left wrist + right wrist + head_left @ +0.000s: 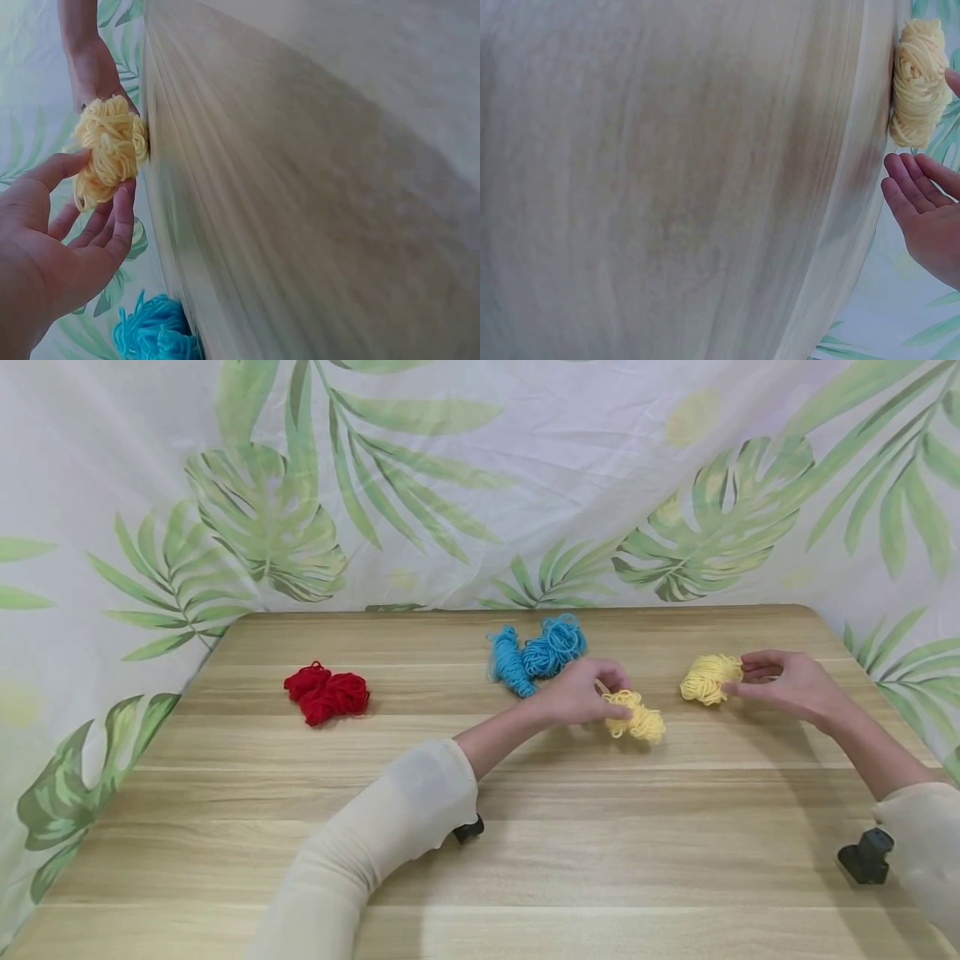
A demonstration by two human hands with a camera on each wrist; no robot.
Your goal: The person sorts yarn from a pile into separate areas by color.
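Note:
My left hand (576,692) pinches a small bundle of yellow yarn (637,718) between thumb and fingers, held up over the table. In the left wrist view the same yellow bundle (109,146) sits between the thumb and the fingertips. A second yellow yarn bundle (708,679) lies on the table farther right. Beside its right side is my right hand (798,685), fingers extended and thumb at the yarn's edge. The right wrist view shows a gap between the fingers (915,187) and this yellow bundle (919,90); contact by the thumb is unclear.
Two blue yarn bundles, one slim (510,660) and one looser (557,646), lie together behind my left hand. Red yarn (326,693) lies on the left of the wooden table (562,877). A leaf-patterned cloth (555,485) hangs behind the table's back edge.

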